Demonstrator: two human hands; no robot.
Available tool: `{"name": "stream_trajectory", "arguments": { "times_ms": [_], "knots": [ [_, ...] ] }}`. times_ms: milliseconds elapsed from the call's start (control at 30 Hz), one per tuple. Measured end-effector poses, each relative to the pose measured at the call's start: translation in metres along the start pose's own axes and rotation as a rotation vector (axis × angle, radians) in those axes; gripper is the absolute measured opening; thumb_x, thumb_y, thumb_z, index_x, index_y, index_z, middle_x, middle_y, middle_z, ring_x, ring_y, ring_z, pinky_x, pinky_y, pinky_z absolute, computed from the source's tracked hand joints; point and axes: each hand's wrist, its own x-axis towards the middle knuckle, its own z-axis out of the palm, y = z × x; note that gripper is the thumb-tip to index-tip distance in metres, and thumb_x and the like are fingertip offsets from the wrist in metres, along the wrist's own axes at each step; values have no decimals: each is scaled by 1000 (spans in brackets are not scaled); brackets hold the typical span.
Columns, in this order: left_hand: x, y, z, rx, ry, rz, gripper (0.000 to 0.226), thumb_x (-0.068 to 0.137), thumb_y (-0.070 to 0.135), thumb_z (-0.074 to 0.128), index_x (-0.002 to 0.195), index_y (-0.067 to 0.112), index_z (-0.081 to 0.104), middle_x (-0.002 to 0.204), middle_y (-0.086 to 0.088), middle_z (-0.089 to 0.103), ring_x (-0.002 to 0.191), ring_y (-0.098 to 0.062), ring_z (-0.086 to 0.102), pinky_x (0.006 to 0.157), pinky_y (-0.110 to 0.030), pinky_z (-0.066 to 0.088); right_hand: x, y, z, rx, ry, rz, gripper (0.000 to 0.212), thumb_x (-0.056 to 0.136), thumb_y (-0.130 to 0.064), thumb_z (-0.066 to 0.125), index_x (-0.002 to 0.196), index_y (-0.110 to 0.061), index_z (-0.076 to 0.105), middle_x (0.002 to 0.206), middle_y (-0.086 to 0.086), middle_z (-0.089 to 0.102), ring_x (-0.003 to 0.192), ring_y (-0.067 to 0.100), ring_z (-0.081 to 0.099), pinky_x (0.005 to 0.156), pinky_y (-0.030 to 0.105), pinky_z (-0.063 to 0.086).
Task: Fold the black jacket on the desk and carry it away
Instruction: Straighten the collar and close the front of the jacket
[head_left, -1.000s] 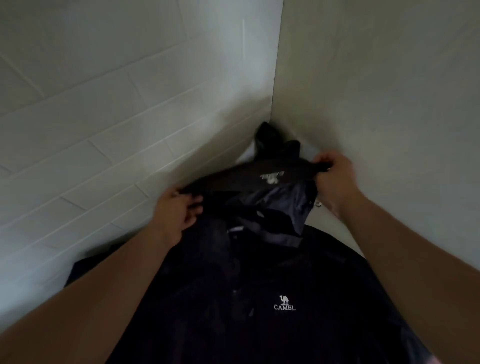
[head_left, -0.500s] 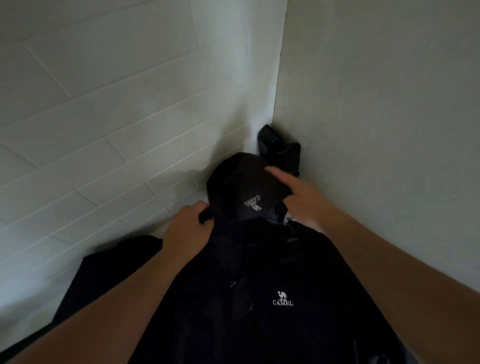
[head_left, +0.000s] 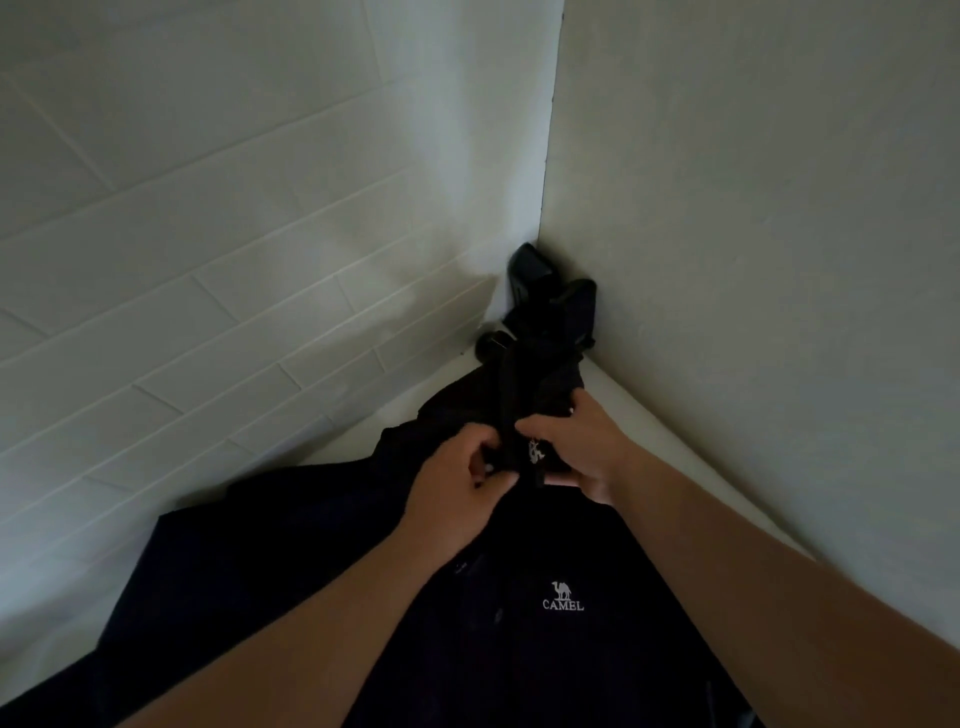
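Both hands meet at the top of the jacket (head_left: 519, 623). My left hand (head_left: 457, 488) is curled closed and pinches a bunch of dark cloth near the collar; my right hand (head_left: 582, 447) is also closed on the cloth, fingers bent over the bunched hood (head_left: 524, 384), which is gathered into a narrow strip between the two hands. A small white print (head_left: 535, 451) shows just between the thumbs.

The jacket lies on the white desk (head_left: 675, 447), pushed into the corner where the brick-pattern wall (head_left: 208, 260) meets the plain wall (head_left: 779, 208). Its front faces up — the CAMEL logo (head_left: 562, 597) is readable from my side. Its long axis runs from me toward the corner, with the hood end far and the hem near, below the edge of the view. One sleeve spreads out to the left along the wall.

I judge the task is at an early stage. The hood seems to be gathered or tucked, but the body is flat and open, and the sleeve is not folded in. The folding of the sleeves and the body, and the carrying away, are all left to do.

A dark object (head_left: 550, 296) stands in the corner behind the hood — what it is I cannot tell.
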Motion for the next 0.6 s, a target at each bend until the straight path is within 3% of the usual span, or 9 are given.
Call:
{"name": "stream_trajectory", "arguments": {
  "times_ms": [67,167,233,300,400,500,600],
  "knots": [
    [0,-17,16,146,131,-140,49,80,44,81,112,31,45,111,7,59,102,-13,63,82,-34,58,2,0,-4,43,33,-20,35,87,-11,74,117,-27,66,114,7,74,101,30,75,79,51,65],
    [8,-37,32,492,111,-343,78,73,65,77,126,23,39,124,-5,47,115,-30,52,85,-43,53,3,-2,-9,-13,45,-90,33,86,-6,73,115,-23,74,105,9,79,93,27,77,79,42,65],
    [14,-47,31,535,104,-356,75,78,61,75,129,23,36,124,-6,47,111,-30,55,80,-43,54,4,-3,-12,-62,53,-144,31,85,-3,75,110,-21,77,100,10,81,90,28,79,84,45,65],
    [18,-55,26,495,96,-282,55,87,37,72,127,23,36,119,-6,52,93,-23,59,71,-41,57,6,-5,-17,-187,95,-189,23,85,-8,75,96,-28,78,92,10,81,85,28,79,82,46,65],
    [13,-54,10,301,60,-230,50,89,8,62,129,21,35,108,-1,57,80,-14,59,67,-38,58,18,-5,-31,-394,252,-245,19,80,-17,66,92,-27,76,78,8,78,73,28,76,72,45,64],
    [-5,-56,-10,41,31,-322,60,89,3,65,134,27,34,99,-9,65,86,-24,69,72,-37,62,24,-10,-46,-384,426,-186,36,81,-8,50,101,-27,73,84,8,74,75,28,73,62,36,62],
    [-25,-49,-21,-572,100,-536,69,88,-16,55,139,29,45,124,-18,63,107,-38,69,78,-47,65,34,-9,-58,-120,483,-102,39,86,7,46,105,-16,71,92,15,71,70,25,66,42,25,52]
  ]
}}
